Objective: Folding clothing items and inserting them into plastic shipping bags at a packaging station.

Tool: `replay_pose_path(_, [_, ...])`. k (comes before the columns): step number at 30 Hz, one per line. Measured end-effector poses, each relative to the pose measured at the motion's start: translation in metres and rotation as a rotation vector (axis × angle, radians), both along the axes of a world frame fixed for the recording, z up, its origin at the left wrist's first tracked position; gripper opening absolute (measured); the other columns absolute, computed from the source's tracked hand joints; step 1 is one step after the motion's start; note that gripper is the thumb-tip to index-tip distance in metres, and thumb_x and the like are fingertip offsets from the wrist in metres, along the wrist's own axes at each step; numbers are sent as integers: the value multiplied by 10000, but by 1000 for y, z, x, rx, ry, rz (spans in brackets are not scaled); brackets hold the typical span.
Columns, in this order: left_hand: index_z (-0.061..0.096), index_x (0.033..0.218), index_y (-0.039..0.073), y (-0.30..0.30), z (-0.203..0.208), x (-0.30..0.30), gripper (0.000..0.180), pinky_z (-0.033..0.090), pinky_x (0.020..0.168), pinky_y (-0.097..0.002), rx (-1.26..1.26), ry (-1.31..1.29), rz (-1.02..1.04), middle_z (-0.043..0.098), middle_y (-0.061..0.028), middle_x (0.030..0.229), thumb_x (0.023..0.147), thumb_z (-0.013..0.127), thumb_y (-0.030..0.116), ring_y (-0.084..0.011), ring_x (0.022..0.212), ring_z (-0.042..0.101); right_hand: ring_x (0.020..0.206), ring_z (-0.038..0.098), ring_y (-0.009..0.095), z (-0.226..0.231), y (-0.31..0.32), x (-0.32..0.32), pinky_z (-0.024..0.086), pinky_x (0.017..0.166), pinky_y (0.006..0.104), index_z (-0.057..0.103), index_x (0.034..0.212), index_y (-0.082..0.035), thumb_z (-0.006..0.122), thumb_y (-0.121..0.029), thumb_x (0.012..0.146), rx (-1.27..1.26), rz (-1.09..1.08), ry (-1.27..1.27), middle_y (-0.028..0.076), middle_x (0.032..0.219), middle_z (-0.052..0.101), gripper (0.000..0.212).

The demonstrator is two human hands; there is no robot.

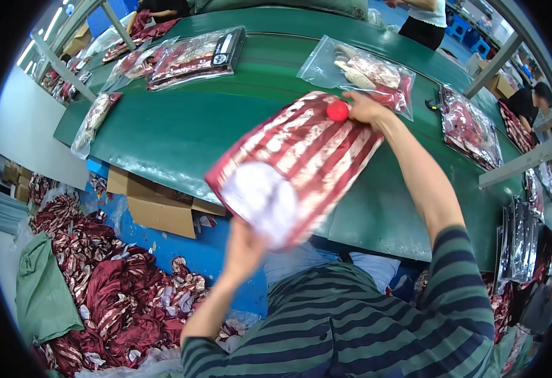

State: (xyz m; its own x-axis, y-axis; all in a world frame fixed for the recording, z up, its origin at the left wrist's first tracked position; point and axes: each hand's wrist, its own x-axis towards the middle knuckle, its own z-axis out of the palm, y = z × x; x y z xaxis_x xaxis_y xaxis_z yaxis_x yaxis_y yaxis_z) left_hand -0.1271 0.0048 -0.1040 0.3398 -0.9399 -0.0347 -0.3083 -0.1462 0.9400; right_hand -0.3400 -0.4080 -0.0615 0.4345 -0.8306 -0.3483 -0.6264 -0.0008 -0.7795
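Striped cloth [326,148], unbagged, above green desk [162,126]. Left to right: loose heap [115,286] on floor, unbagged; packed bag [191,57], looks done; left hand [245,247] at cloth's lower edge, blurred, grip can't tell; right hand [365,110] pinching upper corner; filled clear bag [367,69] beyond.

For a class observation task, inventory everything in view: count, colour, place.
Long smooth worktable: one, green, ahead
Striped fabric piece: one, maroon and cream, over worktable
Small round object: one, red, striped piece's upper edge
Flat plastic packages: at least five, clear, worktable
Open cardboard box: one, brown, below worktable
Crumpled fabric heap: one, maroon and cream, floor left
Plain cloth: one, green, heap's left
Other people: at least three, varied clothing, background
Left hand: one, bare, striped piece's lower edge
Right hand: one, bare, striped piece's upper edge
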Motion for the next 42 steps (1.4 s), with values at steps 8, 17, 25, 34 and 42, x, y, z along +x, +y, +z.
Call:
replay_pose_path(8, [679,1236,50,-72,99,-21,332,556,892,-356,-299,-193,-721,716,-81,1185,910,703,107,-269,1011,697,938,656,210,-23,-27,162,526,838,316,495,1428,-33,602,-56,881,-337,755,-136,92,1129,705,558])
replay_pose_path(17, [640,1312,136,-224,67,26,570,263,1196,-595,-403,-873,-159,609,-58,1367,864,718,480,-380,1462,338,1079,584,404,-13,-63,67,511,919,463,380,1474,-92,774,-237,724,-998,273,833,225,1311,512,860])
replay_pose_path(25, [651,1306,152,-226,7,19,708,81,1168,-750,-286,-995,-232,587,-53,1395,838,619,683,-396,1514,221,971,652,445,-58,-122,-26,503,856,533,539,1187,-94,448,-217,990,-1208,-54,715,186,1106,684,250])
replay_pose_path(34, [654,1279,82,-191,34,42,478,434,1117,-448,-426,-401,54,667,-77,1292,903,716,372,-344,1335,526,832,666,155,204,-41,-126,540,782,310,626,1224,-34,519,-305,1063,-481,-209,-472,117,1045,726,333])
replay_pose_path(42, [676,1162,1,-133,65,39,381,552,734,-291,-382,127,105,751,-93,1001,946,668,315,-234,833,696,1189,606,236,233,80,-68,479,1034,344,629,1340,-22,684,-364,970,-297,-195,-226,150,1273,670,507])
